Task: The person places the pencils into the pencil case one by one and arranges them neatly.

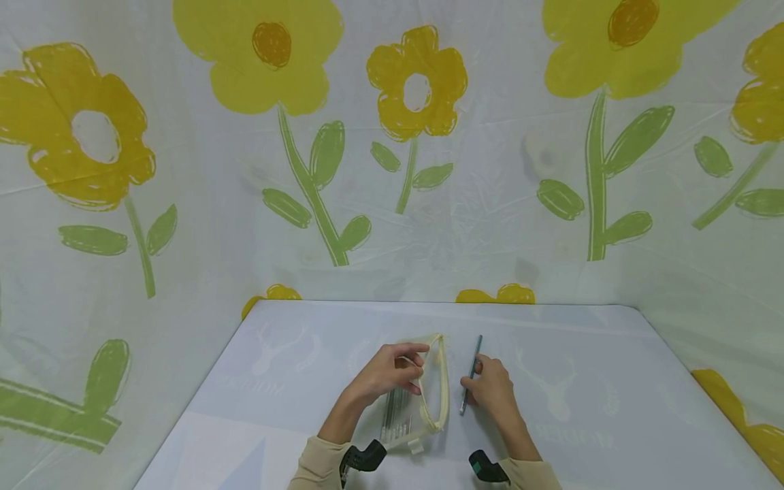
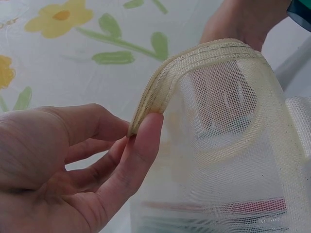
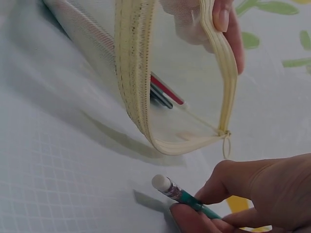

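Observation:
A cream mesh zipper pouch stands with its mouth unzipped toward the right. My left hand pinches one zipper edge between thumb and fingers and holds the mouth apart. Inside, through the mesh, show several pens or pencils, among them a red one and a dark one. Just right of the mouth, my right hand pinches a green pencil. Its white eraser points toward the pouch opening in the right wrist view. A zipper pull hangs at the mouth's corner.
A pale tabletop with faint deer prints lies under the hands. Behind it hangs a white curtain with yellow flowers, which also runs along both sides. Dark wrist cameras sit at both cuffs.

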Available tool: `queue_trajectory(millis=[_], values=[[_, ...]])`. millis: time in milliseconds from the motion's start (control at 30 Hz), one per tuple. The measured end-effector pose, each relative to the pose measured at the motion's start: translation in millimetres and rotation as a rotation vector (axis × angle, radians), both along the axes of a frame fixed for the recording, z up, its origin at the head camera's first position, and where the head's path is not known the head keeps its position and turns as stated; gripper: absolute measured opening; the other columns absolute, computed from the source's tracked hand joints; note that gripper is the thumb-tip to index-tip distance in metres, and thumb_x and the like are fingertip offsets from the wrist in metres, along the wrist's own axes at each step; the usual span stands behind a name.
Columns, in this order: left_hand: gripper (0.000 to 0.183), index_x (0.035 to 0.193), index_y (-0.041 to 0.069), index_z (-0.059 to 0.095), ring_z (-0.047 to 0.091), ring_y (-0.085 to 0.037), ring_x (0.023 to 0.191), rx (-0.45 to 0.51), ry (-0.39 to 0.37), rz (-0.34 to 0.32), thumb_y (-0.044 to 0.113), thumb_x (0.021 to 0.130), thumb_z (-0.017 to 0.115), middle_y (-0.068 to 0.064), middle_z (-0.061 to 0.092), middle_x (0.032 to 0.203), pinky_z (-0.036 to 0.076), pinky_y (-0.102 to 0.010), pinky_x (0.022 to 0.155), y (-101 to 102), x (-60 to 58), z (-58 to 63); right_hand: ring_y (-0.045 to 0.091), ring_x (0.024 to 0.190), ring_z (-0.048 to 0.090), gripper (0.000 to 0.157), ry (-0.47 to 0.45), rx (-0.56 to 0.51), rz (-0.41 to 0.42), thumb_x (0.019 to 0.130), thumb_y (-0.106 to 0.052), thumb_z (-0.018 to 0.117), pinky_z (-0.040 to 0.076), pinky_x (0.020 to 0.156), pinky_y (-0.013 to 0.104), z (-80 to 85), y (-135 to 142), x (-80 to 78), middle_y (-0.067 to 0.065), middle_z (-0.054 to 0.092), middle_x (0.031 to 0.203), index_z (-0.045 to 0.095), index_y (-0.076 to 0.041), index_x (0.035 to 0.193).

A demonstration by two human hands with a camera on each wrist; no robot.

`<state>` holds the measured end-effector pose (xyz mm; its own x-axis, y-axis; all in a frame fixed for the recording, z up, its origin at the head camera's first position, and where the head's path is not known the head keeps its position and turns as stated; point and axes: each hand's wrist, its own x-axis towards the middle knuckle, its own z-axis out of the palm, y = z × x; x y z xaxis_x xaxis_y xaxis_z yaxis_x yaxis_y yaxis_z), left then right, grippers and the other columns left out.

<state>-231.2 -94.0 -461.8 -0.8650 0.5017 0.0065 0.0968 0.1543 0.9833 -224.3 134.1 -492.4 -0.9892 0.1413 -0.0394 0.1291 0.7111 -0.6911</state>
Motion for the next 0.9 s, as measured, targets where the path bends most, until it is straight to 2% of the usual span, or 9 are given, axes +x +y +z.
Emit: queue_trajectory(millis=[133, 300, 400, 667, 900], values=[[0.042, 0.135, 0.008, 0.058, 0.066, -0.021, 0.078, -0.001, -0.001, 0.004, 0.005, 0.094, 0.060, -0.026, 0.058, 0.111, 0.065, -0.046, 0.072, 0, 0.2, 0.3, 0.009, 0.049, 0.062, 0.036, -0.024, -0.040, 0.009, 0.078, -0.007, 0.070, 0.049, 0.049, 0.023, 1.3, 1, -0.4, 0.019, 0.057, 0.090, 0.058, 0.011, 0.108], [0.041, 0.134, 0.008, 0.059, 0.066, -0.021, 0.079, 0.001, -0.001, 0.005, 0.005, 0.093, 0.060, -0.021, 0.059, 0.108, 0.065, -0.045, 0.071, 0, -0.5, -0.2, 0.010, 0.054, 0.064, 0.056, -0.038, -0.051, 0.019, 0.079, -0.007, 0.069, 0.058, 0.063, 0.029, 1.1, 5, -1.8, 0.022, 0.062, 0.100, 0.053, 0.015, 0.128], [0.041, 0.134, 0.009, 0.059, 0.066, -0.021, 0.079, 0.003, -0.003, 0.005, 0.005, 0.093, 0.060, -0.018, 0.059, 0.107, 0.065, -0.045, 0.071, 0, -0.7, -0.2, 0.010, 0.056, 0.064, 0.059, -0.039, -0.048, 0.020, 0.079, -0.008, 0.069, 0.060, 0.070, 0.033, -0.7, 6, -3.6, 0.022, 0.063, 0.102, 0.051, 0.015, 0.131], [0.041, 0.134, 0.008, 0.059, 0.065, -0.021, 0.078, 0.001, -0.004, 0.006, 0.005, 0.093, 0.060, -0.019, 0.059, 0.106, 0.064, -0.050, 0.073, 0, 0.0, 0.2, 0.009, 0.052, 0.062, 0.058, -0.049, -0.129, 0.045, 0.080, -0.007, 0.065, 0.056, 0.056, 0.026, -0.1, 8, -2.7, 0.019, 0.063, 0.093, 0.050, 0.016, 0.131], [0.044, 0.137, 0.003, 0.056, 0.066, -0.020, 0.077, 0.000, -0.005, 0.009, 0.005, 0.094, 0.060, -0.017, 0.060, 0.107, 0.064, -0.050, 0.073, -1, 0.0, 1.9, 0.013, 0.055, 0.065, 0.062, -0.071, -0.304, 0.064, 0.081, -0.003, 0.062, 0.061, 0.052, 0.028, 9.4, 7, 1.6, 0.024, 0.061, 0.107, 0.046, 0.013, 0.138]])
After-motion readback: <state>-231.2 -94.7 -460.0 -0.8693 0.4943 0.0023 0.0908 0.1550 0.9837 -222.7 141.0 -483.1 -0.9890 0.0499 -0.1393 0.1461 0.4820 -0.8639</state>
